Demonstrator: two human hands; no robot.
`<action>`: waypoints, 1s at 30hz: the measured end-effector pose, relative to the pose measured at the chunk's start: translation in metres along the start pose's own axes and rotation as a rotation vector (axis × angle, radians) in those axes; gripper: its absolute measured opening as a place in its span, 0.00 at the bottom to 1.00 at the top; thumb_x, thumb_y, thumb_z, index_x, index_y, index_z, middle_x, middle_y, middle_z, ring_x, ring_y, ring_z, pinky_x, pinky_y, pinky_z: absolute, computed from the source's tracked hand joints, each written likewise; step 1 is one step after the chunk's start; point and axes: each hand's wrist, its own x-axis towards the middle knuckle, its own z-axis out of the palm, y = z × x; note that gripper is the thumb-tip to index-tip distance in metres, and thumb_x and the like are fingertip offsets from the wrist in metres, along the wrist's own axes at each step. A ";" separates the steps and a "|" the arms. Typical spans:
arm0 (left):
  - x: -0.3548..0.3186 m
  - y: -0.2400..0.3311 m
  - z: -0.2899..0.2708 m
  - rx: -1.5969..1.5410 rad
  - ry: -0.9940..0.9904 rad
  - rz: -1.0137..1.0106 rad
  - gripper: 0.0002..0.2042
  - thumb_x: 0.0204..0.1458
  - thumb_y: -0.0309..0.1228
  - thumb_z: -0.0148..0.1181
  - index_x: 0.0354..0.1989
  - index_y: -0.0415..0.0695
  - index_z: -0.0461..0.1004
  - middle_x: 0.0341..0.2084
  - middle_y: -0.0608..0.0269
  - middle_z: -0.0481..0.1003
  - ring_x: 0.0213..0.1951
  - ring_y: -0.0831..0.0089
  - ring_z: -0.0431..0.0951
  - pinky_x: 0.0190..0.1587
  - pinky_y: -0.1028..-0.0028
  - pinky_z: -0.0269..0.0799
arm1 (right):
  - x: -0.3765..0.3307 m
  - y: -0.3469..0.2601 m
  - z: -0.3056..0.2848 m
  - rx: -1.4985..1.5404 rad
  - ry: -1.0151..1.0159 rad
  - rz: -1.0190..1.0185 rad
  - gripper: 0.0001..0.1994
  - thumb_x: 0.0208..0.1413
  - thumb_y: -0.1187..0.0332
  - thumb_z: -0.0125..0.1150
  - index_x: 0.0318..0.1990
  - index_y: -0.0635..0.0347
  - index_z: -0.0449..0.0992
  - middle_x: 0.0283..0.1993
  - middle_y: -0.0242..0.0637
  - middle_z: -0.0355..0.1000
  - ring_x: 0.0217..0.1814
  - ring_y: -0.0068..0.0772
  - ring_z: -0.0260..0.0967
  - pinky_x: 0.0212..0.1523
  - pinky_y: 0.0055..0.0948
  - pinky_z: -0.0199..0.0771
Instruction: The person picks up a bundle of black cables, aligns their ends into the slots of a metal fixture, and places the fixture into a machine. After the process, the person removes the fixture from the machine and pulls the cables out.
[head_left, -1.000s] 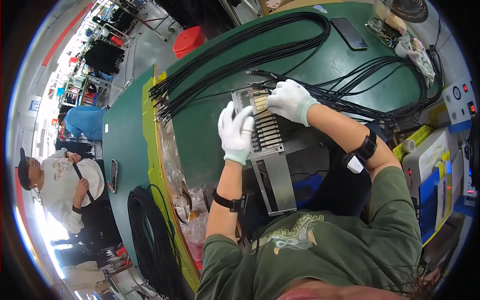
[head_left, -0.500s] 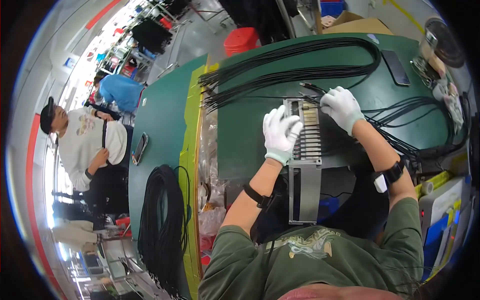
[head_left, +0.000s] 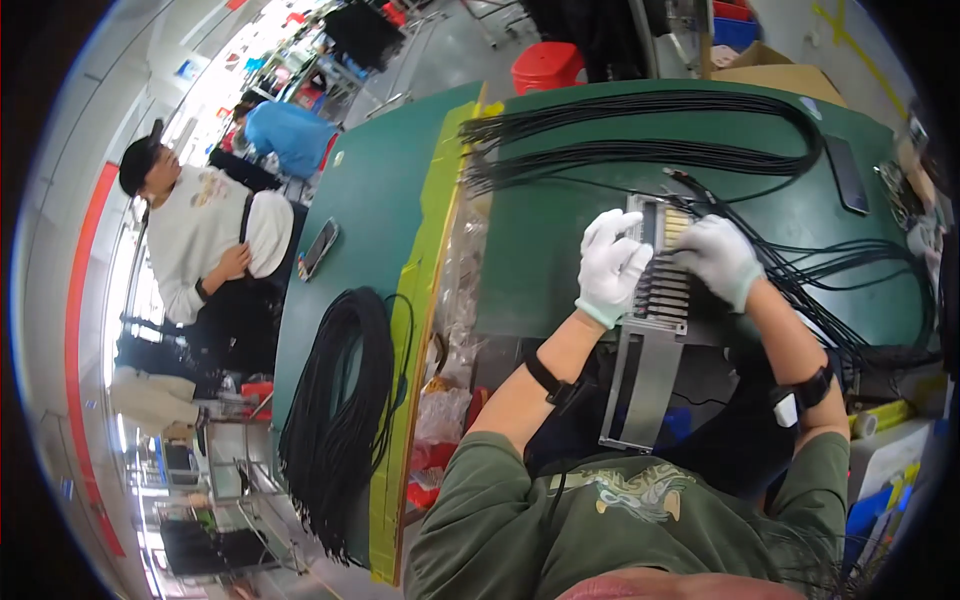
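A narrow metal fixture (head_left: pixel 660 322) with a row of slots lies at the table's near edge, several slots holding slim pieces, the far ones brass-coloured. My left hand (head_left: pixel 612 268), in a white glove, rests along the fixture's left side, fingers loosely bent and thumb apart. Over the slots from the right comes my gloved right hand (head_left: pixel 722 258), its fingertips pinched together; what is between them is too small and blurred to make out. Black cables (head_left: pixel 775 235) run from the fixture's far end past my right hand.
On the green table (head_left: pixel 560 240) lie a long bundle of black cables (head_left: pixel 640 150) and a phone (head_left: pixel 846 175). A coiled cable bundle (head_left: pixel 335 420) and another phone (head_left: pixel 318 248) sit on the left table. A person (head_left: pixel 215 235) stands beyond it. A red stool (head_left: pixel 547 68) is behind.
My right hand has moved from the fixture's far right corner nearer to me, over the slots. My left hand stays beside the fixture. The whole view has shifted, moving the scene rightward.
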 end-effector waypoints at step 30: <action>-0.001 -0.011 0.018 0.250 -0.296 -0.023 0.15 0.56 0.45 0.57 0.50 0.60 0.80 0.56 0.50 0.72 0.61 0.51 0.65 0.68 0.54 0.52 | -0.004 0.016 -0.005 -0.316 -0.065 0.104 0.07 0.53 0.58 0.61 0.31 0.48 0.79 0.30 0.33 0.74 0.42 0.39 0.71 0.45 0.39 0.69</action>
